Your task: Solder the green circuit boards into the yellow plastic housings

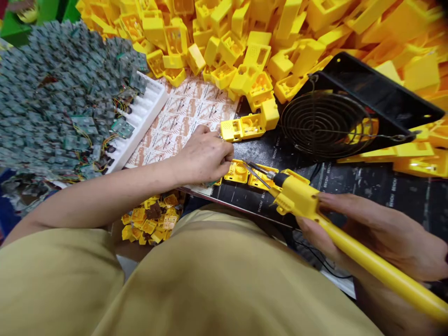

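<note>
Grips a yellow soldering tool (pixel 299 193) in the right hand (pixel 381 228), with thumb and fingers closed about the smooth plastic body. Runs at a slant along its long axis, with slim metal tip and thin feed tube aimed away from the right palm and toward the left hand (pixel 206 154). Ends just over a row of shallow open yellow housings (pixel 236 171), laid between both hands near the front edge of the dark, scuffed bench surface (pixel 371 186). Places the left hand nearer to the left end of that row, curled with fingers drawn together; cannot tell from this view whether pinching anything. Lies beyond the row, close past the left fingertips: a second line of boxy, moulded yellow cases (pixel 231 130). Includes also a black-framed fan (pixel 322 121) with round wire guard, a matt white ridged tray (pixel 150 109) beside densely packed grey-green circuit boards (pixel 63 102) with coloured leads, a printed sheet (pixel 182 112), and a loose heap of glossy, hard-edged yellow shells (pixel 224 46).
</note>
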Available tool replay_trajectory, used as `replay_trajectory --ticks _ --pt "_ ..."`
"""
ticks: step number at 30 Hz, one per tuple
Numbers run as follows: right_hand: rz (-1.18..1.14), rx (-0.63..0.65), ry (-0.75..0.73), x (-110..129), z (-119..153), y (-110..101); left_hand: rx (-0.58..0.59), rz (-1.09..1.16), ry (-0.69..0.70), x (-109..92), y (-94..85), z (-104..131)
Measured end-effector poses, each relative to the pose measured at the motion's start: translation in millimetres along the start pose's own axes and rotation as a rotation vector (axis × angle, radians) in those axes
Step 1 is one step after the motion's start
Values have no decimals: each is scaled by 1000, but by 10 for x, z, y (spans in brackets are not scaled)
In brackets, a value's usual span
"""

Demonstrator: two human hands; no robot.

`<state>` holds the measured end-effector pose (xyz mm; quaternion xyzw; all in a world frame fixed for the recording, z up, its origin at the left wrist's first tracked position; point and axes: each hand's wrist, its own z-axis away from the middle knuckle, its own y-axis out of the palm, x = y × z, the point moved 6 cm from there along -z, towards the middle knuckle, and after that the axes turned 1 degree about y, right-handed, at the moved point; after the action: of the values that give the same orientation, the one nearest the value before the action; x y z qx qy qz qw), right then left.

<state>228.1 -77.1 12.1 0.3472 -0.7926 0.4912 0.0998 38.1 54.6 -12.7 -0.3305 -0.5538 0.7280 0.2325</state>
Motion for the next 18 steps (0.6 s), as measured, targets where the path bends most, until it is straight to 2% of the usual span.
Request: replay_trajectory --ticks 3,6,14,16,18 --pt "-94 3 -118 118 -111 48 29 -22 4 -9 12 -19" --pt "-60 7 -202 204 -193 74 60 -15 -6 9 26 -26" --pt "-10 34 -337 251 -272 156 47 -19 -10 11 31 -48" --pt "-21 63 -335 257 -270 123 48 -22 -15 12 30 -60" --pt "-37 106 -238 231 -271 75 57 -20 -18 14 28 -67"
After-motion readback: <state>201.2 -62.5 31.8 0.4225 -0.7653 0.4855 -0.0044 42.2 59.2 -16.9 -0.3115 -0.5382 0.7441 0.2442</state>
